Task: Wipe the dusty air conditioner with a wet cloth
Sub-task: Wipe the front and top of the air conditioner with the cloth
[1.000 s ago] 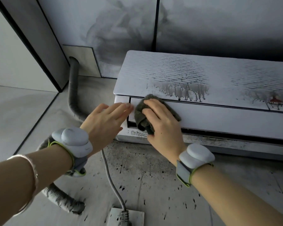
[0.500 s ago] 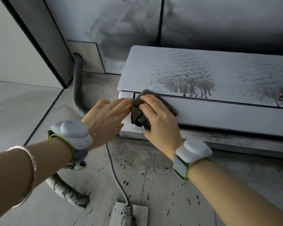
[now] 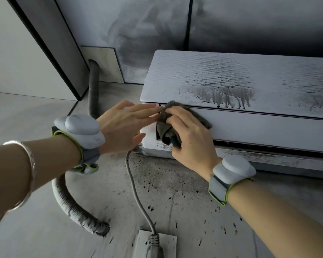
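Note:
A white wall-mounted air conditioner (image 3: 250,86) fills the upper right, its top panel grey with dust and dark drip streaks. My right hand (image 3: 190,138) presses a crumpled grey cloth (image 3: 166,131) against the unit's left front corner, just under the seam of the top panel. My left hand (image 3: 123,125) lies flat with fingers spread against the unit's left end, its fingertips touching the cloth. Both wrists carry grey bands with green trim.
A grey corrugated hose (image 3: 93,86) runs down the wall left of the unit and curls to an open end (image 3: 99,228). A grey power cord (image 3: 136,192) drops from the unit to a wall socket (image 3: 155,244). The wall below is speckled with dark spots.
The cloth and my right hand have slid up a little along the left front corner toward the panel seam. My left hand stays flat against the unit's end.

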